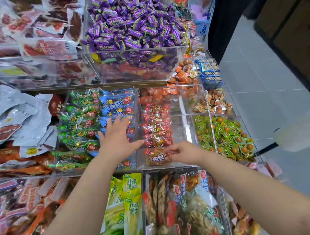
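Packets in red wrappers (155,124) lie stacked just beyond the right hand (184,153), whose fingertips pinch the frontmost red packet (156,157) by its near end, to the left of the knuckles. Alongside, the left hand (116,139) hovers flat, fingers spread and holding nothing, over blue packets (116,103). Green packets (76,123) lie past its little finger.
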`<state>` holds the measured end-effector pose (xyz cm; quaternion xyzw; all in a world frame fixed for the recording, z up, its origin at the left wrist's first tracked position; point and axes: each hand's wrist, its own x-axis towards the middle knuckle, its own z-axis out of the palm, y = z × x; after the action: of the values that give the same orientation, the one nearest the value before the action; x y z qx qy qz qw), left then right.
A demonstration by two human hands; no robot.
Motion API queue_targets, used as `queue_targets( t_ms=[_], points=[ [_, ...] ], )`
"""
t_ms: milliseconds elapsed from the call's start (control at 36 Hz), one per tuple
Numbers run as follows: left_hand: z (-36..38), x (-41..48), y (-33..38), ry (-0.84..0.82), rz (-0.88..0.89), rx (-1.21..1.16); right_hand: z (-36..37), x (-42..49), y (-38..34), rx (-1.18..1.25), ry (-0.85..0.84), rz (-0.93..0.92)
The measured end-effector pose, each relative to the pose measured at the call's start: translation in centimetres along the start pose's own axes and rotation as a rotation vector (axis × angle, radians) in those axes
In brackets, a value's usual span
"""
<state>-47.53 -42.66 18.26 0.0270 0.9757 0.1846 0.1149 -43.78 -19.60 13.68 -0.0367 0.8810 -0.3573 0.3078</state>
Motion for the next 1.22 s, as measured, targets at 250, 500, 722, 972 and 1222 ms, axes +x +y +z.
queue_targets(
  t_ms=[250,500,722,972,1222],
  points=[
    [1.8,0.8,-0.6,-0.01,-0.018,0.115,2.0,3.9,-1.1,-0.53,-0.082,-0.023],
    [1.9,0.8,-0.7,-0.012,-0.02,0.097,3.0,6.0,-2.2,-0.792,-0.023,0.007],
    [1.6,0.8,-0.6,-0.023,-0.002,0.089,2.9,5.8,-2.6,-0.79,-0.103,0.021],
    [2.0,0.9,-0.7,0.009,-0.006,0.092,3.7,6.3,-3.6,-0.906,-0.203,0.091],
    [1.9,0.7,-0.7,0.018,0.005,0.053,1.5,4.1,-2.1,-0.192,-0.261,0.096]
  ],
)
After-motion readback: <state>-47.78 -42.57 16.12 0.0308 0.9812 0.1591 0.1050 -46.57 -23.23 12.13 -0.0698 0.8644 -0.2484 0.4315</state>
